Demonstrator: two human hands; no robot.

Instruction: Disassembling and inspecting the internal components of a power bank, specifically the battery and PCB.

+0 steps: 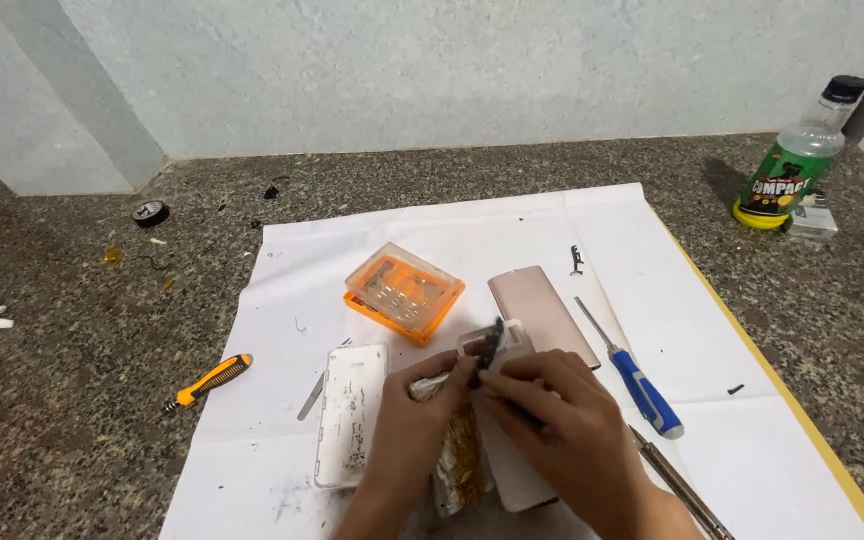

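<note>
Both my hands meet over a white sheet [472, 230] on a speckled stone counter. My left hand [414, 420] holds a small device part wrapped in silvery and amber foil [462, 460]. My right hand [562, 420] pinches a small black piece [493, 342] against the part's pale plastic end [508, 337]. A white phone shell [352, 412] lies just left of my left hand. A pink metal back cover [542, 312] lies beyond my right hand.
An orange bit case with a clear lid [404, 292] sits behind the hands. A blue-handled screwdriver [642, 385] and a metal tool [677, 485] lie to the right, an orange-handled screwdriver [210, 380] to the left. A clear bottle [797, 160] stands far right. Tape roll [151, 212] far left.
</note>
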